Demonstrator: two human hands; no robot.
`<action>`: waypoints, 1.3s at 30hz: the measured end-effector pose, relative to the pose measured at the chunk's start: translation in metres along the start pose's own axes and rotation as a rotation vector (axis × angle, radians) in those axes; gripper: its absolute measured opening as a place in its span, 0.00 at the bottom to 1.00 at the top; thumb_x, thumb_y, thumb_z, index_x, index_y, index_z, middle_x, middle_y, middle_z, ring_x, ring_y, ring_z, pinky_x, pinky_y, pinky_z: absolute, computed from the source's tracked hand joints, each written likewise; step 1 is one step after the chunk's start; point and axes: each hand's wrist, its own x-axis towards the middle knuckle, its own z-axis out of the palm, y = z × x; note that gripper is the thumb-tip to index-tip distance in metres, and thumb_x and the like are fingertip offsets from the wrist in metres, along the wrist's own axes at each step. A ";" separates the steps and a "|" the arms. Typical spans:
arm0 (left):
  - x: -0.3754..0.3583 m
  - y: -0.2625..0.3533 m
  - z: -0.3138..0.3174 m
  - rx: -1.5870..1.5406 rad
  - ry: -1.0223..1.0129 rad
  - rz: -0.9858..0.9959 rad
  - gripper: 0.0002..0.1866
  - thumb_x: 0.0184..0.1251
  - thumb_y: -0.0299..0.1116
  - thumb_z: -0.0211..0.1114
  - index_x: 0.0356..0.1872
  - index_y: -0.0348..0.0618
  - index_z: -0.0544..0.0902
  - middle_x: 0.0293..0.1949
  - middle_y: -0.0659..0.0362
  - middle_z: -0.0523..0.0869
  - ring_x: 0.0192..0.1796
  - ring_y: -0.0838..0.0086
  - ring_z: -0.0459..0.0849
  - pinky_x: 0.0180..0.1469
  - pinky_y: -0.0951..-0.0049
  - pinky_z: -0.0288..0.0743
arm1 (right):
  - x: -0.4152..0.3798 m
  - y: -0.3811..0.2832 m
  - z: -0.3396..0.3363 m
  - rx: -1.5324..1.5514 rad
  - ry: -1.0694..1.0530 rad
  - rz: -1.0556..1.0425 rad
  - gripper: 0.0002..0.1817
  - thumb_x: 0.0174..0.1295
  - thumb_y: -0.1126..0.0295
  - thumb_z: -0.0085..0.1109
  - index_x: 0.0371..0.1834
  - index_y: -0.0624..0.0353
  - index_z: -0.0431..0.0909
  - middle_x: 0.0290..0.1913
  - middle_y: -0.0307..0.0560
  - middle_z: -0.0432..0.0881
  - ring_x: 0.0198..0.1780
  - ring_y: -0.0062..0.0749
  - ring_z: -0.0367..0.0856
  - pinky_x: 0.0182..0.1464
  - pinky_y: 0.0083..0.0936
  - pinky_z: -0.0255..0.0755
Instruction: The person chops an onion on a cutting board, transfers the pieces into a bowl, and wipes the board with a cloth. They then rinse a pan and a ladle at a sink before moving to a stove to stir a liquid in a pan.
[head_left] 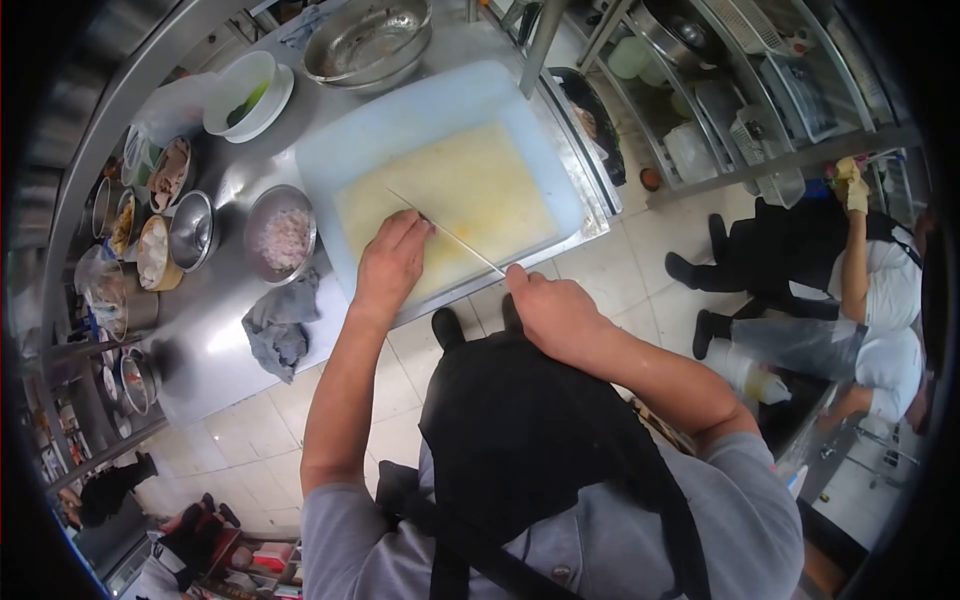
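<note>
My right hand (553, 312) is wrapped round the handle of a knife (462, 243), whose thin blade points up and left over the yellowed cutting board (480, 165). Just left of the blade, my left hand (392, 256) is closed with its fingertips pressed together on the board. A small reddish bit shows at those fingertips, too little to name. The board sits on a larger pale blue plastic slab or tray (400, 110). Nearby on the left stands a metal bowl (281, 232) of chopped pinkish-white pieces.
A grey cloth (280, 327) lies on the steel table (215, 345). Several bowls line its left side, including an empty metal one (193, 230). Behind the board stands a large metal basin (366, 45). Other people work at the right, one wearing a yellowish glove (852, 186).
</note>
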 end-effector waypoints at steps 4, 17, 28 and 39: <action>-0.001 -0.003 -0.001 -0.006 -0.020 -0.014 0.11 0.59 0.16 0.65 0.42 0.39 0.84 0.49 0.54 0.85 0.50 0.59 0.86 0.50 0.63 0.84 | -0.004 -0.004 -0.009 0.041 -0.056 0.020 0.13 0.58 0.81 0.54 0.46 0.69 0.66 0.34 0.65 0.83 0.36 0.64 0.85 0.40 0.52 0.79; 0.001 -0.003 -0.003 -0.081 -0.018 -0.009 0.12 0.57 0.15 0.65 0.42 0.39 0.84 0.48 0.54 0.84 0.51 0.58 0.86 0.51 0.62 0.84 | 0.009 0.003 0.011 0.069 -0.105 0.087 0.15 0.57 0.84 0.53 0.48 0.68 0.67 0.36 0.65 0.85 0.41 0.64 0.86 0.44 0.54 0.79; -0.001 -0.009 -0.001 -0.097 0.010 -0.012 0.10 0.58 0.17 0.67 0.42 0.36 0.84 0.47 0.52 0.85 0.50 0.57 0.87 0.49 0.62 0.85 | 0.012 -0.003 0.010 0.056 -0.085 0.088 0.15 0.56 0.82 0.53 0.47 0.69 0.65 0.31 0.65 0.83 0.37 0.65 0.84 0.40 0.54 0.77; -0.001 -0.007 -0.002 -0.110 0.018 -0.031 0.09 0.59 0.18 0.69 0.41 0.37 0.84 0.47 0.54 0.85 0.49 0.58 0.87 0.48 0.63 0.85 | 0.007 -0.002 0.016 0.064 -0.039 0.079 0.15 0.58 0.81 0.54 0.47 0.68 0.64 0.31 0.66 0.82 0.36 0.66 0.83 0.39 0.55 0.77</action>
